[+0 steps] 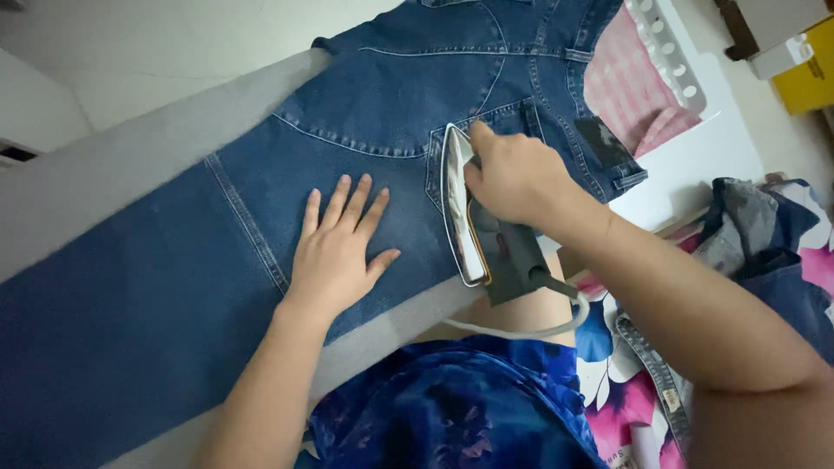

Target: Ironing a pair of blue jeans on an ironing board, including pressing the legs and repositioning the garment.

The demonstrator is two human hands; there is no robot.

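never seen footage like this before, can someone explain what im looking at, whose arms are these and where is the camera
There is no machine here. A person wears one camera on the head, so the single picture looks down at that person's own two bare arms.

A pair of dark blue denim jeans lies spread flat on a grey padded ironing board. The left hand rests flat on the denim, fingers spread. The right hand grips the handle of a white and dark grey electric iron, which sits by a back pocket of the jeans; its pale cord loops toward the body.

To the right is a white plastic laundry basket with pink striped cloth, and a heap of flowered fabric.
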